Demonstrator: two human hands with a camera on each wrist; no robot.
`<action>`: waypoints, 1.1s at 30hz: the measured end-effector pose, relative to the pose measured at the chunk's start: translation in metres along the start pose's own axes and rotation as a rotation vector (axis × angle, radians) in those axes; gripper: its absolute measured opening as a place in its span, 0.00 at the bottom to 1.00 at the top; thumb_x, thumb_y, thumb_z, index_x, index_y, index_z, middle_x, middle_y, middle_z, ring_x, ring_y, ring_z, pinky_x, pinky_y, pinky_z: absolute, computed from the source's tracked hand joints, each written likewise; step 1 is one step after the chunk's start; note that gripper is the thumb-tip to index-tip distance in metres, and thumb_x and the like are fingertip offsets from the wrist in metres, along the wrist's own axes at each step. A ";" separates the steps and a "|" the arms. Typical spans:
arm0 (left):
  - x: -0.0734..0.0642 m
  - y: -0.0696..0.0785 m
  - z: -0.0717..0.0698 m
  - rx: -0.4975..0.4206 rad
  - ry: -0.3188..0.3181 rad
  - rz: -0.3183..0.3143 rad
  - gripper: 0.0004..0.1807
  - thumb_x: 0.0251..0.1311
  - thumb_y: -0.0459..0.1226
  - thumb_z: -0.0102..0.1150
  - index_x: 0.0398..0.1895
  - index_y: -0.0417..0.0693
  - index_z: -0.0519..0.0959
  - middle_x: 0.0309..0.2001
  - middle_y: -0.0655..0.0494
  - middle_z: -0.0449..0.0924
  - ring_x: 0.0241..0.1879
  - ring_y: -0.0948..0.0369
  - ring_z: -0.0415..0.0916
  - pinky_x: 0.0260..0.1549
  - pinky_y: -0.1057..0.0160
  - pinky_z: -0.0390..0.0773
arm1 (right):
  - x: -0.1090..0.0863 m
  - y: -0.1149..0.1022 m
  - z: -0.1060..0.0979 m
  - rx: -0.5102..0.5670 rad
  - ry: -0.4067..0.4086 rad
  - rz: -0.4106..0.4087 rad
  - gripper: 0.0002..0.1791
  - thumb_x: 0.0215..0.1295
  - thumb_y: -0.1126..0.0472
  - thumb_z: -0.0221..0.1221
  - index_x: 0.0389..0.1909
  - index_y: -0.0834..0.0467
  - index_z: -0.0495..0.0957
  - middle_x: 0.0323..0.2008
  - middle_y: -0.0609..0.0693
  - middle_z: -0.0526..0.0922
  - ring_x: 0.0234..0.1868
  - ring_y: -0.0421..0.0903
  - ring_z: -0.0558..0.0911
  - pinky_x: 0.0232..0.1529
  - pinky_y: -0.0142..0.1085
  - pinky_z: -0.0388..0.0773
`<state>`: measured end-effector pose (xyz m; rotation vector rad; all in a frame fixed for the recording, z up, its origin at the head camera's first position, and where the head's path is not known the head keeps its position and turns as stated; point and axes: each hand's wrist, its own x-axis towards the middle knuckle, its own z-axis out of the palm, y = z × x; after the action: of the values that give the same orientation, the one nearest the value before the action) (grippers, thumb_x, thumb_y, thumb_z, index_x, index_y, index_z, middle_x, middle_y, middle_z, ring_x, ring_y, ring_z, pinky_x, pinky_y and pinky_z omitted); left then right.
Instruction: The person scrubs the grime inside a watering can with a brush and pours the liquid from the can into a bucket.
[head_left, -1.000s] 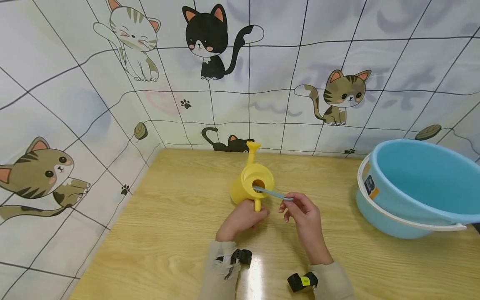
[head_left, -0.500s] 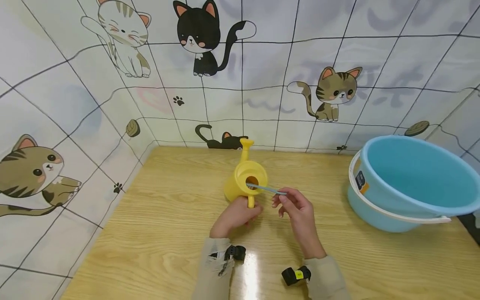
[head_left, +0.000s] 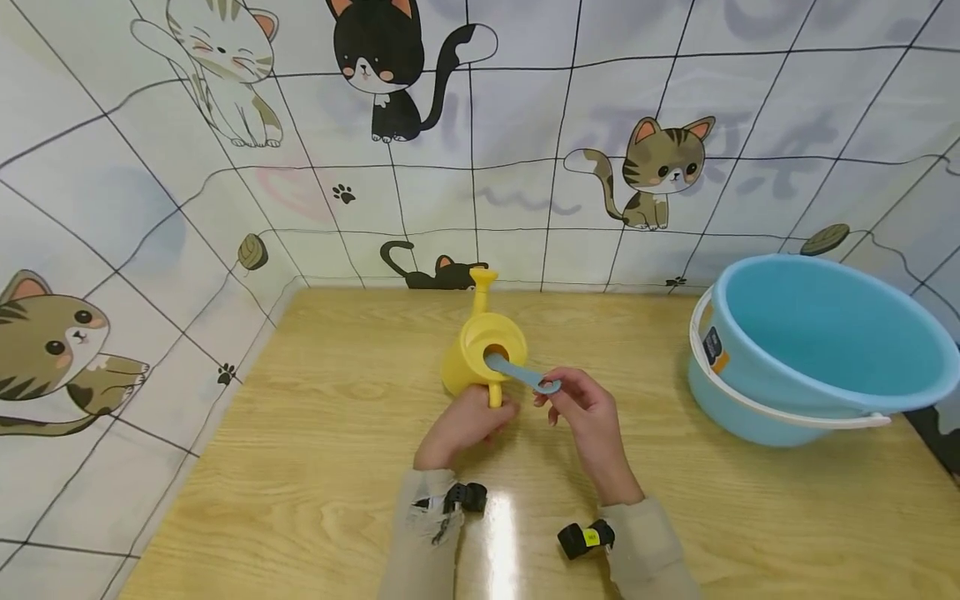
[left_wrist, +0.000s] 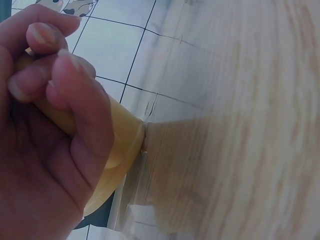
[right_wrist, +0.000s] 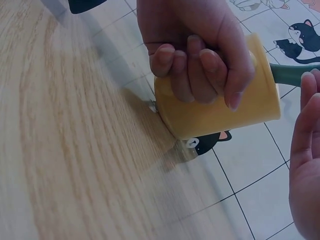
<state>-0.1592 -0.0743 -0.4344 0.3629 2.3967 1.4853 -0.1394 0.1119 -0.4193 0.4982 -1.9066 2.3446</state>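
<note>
A yellow toy watering can (head_left: 463, 360) stands on the wooden table, spout toward the wall and top opening facing me. My left hand (head_left: 463, 425) curls its fingers round its handle; in the left wrist view those curled fingers (left_wrist: 75, 95) cover much of the can. Between thumb and fingers, my right hand (head_left: 588, 421) pinches the holed end of a slim light-blue spoon-like tool (head_left: 519, 372). The tool's other end reaches into the can's opening, partly hidden. In the right wrist view, the tool (right_wrist: 287, 74) lies between the can's rim and my right fingers.
A large light-blue bucket (head_left: 765, 423) with a white handle stands on the right. Behind and to the left, cat-patterned sheeting (head_left: 517, 192) borders the wooden table (head_left: 315, 417). Each wrist bears a black strapped device.
The tool has turned, so its flat side and end hole now show. Its inner end stays in the opening. Both hands keep their holds, while the whole view has shifted slightly.
</note>
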 end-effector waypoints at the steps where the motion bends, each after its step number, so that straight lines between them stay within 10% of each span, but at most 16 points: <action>1: 0.000 0.001 -0.001 0.005 0.001 0.004 0.18 0.55 0.42 0.51 0.13 0.40 0.70 0.11 0.54 0.67 0.10 0.57 0.67 0.12 0.63 0.70 | 0.001 -0.001 0.000 0.002 0.007 -0.006 0.10 0.62 0.64 0.53 0.41 0.66 0.71 0.30 0.57 0.78 0.31 0.52 0.77 0.21 0.36 0.72; 14: 0.000 0.002 -0.003 0.027 0.002 0.003 0.18 0.55 0.42 0.50 0.12 0.41 0.71 0.10 0.56 0.66 0.10 0.54 0.68 0.11 0.64 0.67 | 0.001 -0.002 -0.001 0.056 0.080 -0.064 0.09 0.61 0.66 0.53 0.39 0.68 0.71 0.27 0.56 0.78 0.26 0.49 0.77 0.18 0.36 0.71; 27: 0.000 0.000 -0.002 0.025 0.011 0.006 0.19 0.54 0.42 0.51 0.13 0.38 0.71 0.10 0.54 0.66 0.09 0.55 0.67 0.10 0.65 0.66 | 0.000 0.003 -0.008 0.101 -0.065 -0.016 0.06 0.62 0.69 0.51 0.39 0.66 0.71 0.25 0.54 0.79 0.24 0.48 0.76 0.19 0.35 0.69; 33: 0.000 -0.001 -0.001 0.030 0.008 0.010 0.19 0.55 0.42 0.51 0.14 0.37 0.71 0.10 0.54 0.66 0.09 0.56 0.67 0.10 0.65 0.67 | 0.000 0.008 -0.007 0.304 -0.125 -0.029 0.08 0.64 0.72 0.46 0.40 0.63 0.72 0.26 0.53 0.78 0.24 0.44 0.75 0.19 0.31 0.68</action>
<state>-0.1600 -0.0752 -0.4347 0.3769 2.4291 1.4587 -0.1429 0.1172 -0.4280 0.7065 -1.5780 2.6555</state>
